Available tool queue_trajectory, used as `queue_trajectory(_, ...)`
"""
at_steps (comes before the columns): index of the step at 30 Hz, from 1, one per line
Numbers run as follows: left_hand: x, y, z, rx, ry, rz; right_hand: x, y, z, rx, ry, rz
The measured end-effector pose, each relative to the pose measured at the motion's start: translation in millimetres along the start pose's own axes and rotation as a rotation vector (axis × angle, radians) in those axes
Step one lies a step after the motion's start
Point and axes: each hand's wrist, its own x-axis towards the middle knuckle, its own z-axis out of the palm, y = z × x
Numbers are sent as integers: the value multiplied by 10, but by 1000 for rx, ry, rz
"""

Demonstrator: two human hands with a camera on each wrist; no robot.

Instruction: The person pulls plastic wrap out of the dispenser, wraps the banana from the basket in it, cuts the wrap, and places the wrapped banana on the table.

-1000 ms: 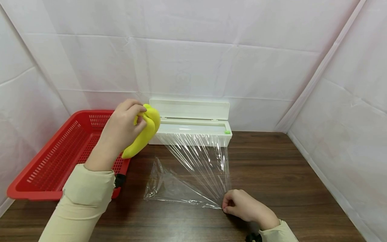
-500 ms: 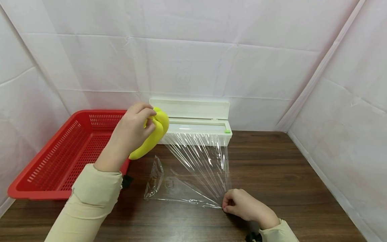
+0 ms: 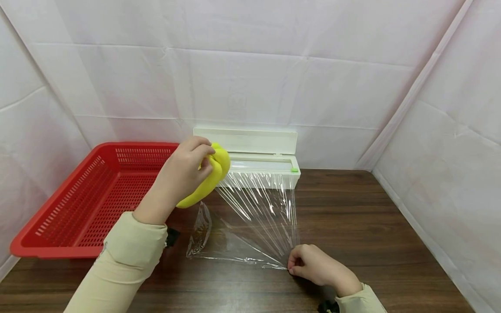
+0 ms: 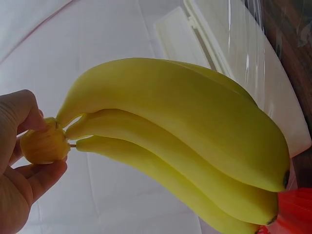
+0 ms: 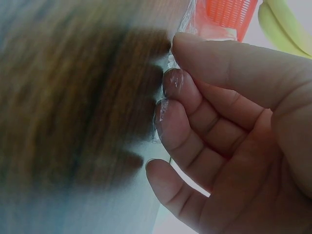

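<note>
My left hand (image 3: 187,167) holds a bunch of yellow bananas (image 4: 161,107) up by its stem end (image 4: 45,141), between thumb and fingers. The bunch hangs in the air, overlapping the left end of the white cling film box (image 3: 270,179) in the head view. Low on the table, my right hand (image 3: 318,265) pinches the near corner of the clear cling film (image 3: 258,208). From the box's front the film fans out in tight creases to those fingertips. Its loose left part lies crumpled on the wood. In the right wrist view, film wraps over the fingertips (image 5: 173,122).
A red plastic basket (image 3: 58,251) with slotted sides stands on the left, partly behind the left forearm. The box's lid (image 3: 246,141) is raised at the back, and a green slider (image 3: 294,170) sits at its right end. White sheeting (image 3: 250,65) surrounds the brown wooden table (image 3: 352,213).
My left hand has carried the bananas rightward and slightly down, from beside the basket to in front of the box's left part. The right hand stays in place with the film.
</note>
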Motion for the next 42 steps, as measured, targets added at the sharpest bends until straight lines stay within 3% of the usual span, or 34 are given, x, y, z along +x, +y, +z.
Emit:
queue_trajectory(34, -20, 230, 391, -71, -88, 119, -30, 1, 8, -3, 6, -3)
queue_trajectory(42, -27, 282, 495, -60, -116, 120, -24, 5, 10, -11, 11, -11)
